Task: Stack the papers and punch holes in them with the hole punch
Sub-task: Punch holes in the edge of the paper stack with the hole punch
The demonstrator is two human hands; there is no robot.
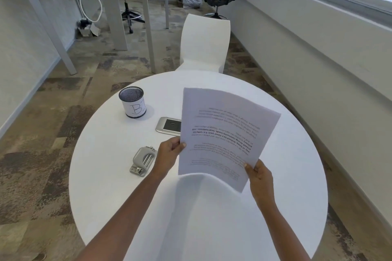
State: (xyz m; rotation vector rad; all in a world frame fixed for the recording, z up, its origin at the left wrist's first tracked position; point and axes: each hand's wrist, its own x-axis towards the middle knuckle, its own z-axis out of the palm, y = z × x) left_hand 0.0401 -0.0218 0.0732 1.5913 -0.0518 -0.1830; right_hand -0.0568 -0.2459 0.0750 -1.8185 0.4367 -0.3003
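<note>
A stack of printed papers (224, 133) is held upright above the round white table (286, 154), its text upside down to me. My left hand (169, 152) pinches the stack's left edge with the thumb on the front. At the lower right corner my right hand (257, 176) grips the stack. A grey metal hole punch (142, 160) lies flat on the table just left of my left hand, apart from the papers.
A mesh pen cup (132, 101) with a white label stands at the table's far left. A silver panel with a dark centre (168, 126) lies partly behind the papers. A white chair (204, 44) stands beyond the table.
</note>
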